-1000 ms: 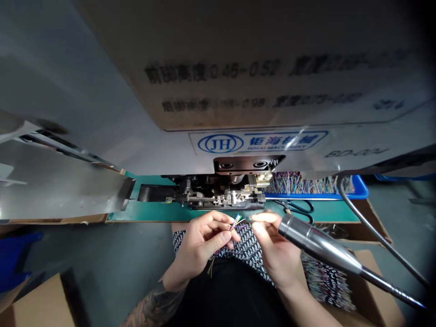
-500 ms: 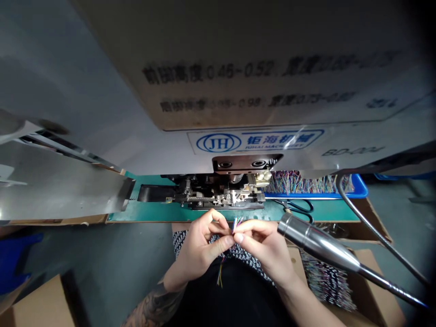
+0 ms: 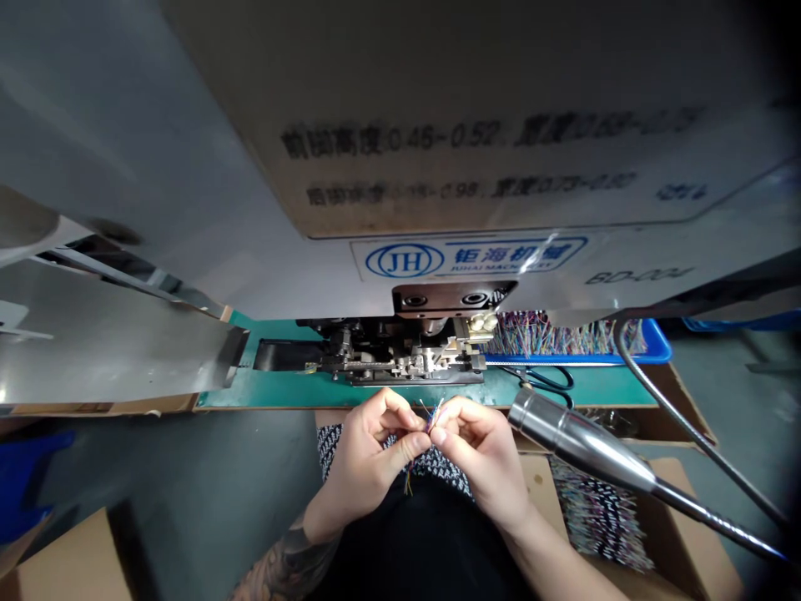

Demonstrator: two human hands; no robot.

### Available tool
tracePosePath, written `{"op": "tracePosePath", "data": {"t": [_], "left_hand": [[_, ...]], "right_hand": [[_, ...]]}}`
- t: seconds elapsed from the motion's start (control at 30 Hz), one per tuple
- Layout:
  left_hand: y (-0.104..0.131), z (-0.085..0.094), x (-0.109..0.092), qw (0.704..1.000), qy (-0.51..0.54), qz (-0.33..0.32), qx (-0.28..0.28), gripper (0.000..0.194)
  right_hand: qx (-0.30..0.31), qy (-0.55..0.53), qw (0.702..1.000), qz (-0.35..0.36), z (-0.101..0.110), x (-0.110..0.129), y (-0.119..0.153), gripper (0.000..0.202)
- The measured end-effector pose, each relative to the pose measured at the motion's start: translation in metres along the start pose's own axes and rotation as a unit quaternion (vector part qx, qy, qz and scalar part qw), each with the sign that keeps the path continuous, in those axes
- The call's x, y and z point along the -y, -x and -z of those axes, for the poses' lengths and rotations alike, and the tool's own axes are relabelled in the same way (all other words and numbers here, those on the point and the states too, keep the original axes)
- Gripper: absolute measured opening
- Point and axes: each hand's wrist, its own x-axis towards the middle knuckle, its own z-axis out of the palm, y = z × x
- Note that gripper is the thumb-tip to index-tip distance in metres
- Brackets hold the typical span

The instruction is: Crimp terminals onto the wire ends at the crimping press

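Observation:
Between my hands is a small bundle of thin coloured wires [image 3: 431, 412], its loose ends fanning upward. My left hand [image 3: 383, 455] pinches the bundle between thumb and fingers. My right hand [image 3: 479, 451] grips the same wires from the other side, thumb and forefinger pressed together near the tips. The lower ends of the bundle hang below my left thumb, over the dark clothing. Just beyond my fingertips stands the metal die section of a crimping machine [image 3: 413, 363], apart from both hands.
A blue tray [image 3: 660, 342] of coloured wires stands at the back right, with dark-handled scissors [image 3: 551, 378] before it on the green bench [image 3: 281, 392]. A metal lamp neck [image 3: 581, 442] reaches in from the right. A cardboard box [image 3: 694, 517] holds more wire bundles.
The wire ends above my fingers have spread apart, and the hanging ends look shorter. My right fingers have shifted and bent slightly. The camera view has moved a little.

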Motion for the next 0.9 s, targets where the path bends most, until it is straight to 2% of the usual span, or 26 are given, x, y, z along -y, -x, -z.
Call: {"op": "tracePosePath", "data": {"t": [0.17, 0.3, 0.63, 0.77, 0.9], "left_hand": [[-0.001, 0.000, -0.002, 0.998, -0.055, -0.034, -0.004, 0.025], [-0.002, 0.002, -0.002, 0.997, -0.070, -0.035, -0.005, 0.025], [0.002, -0.007, 0.003, 0.996, -0.045, -0.064, -0.051, 0.025], [0.003, -0.010, 0.001, 0.996, -0.018, -0.071, -0.044, 0.028], [0.004, -0.009, 0.003, 0.998, 0.025, -0.049, -0.024, 0.029]], "right_hand": [[0.059, -0.038, 0.996, -0.056, 0.009, -0.003, -0.002, 0.020], [0.075, -0.060, 0.993, -0.067, 0.011, -0.004, -0.003, 0.020], [0.004, -0.092, 0.995, -0.025, 0.003, -0.013, -0.002, 0.020], [-0.003, -0.083, 0.996, -0.019, 0.003, -0.005, -0.004, 0.018], [0.008, -0.083, 0.997, -0.004, 0.005, -0.005, -0.004, 0.015]]}}
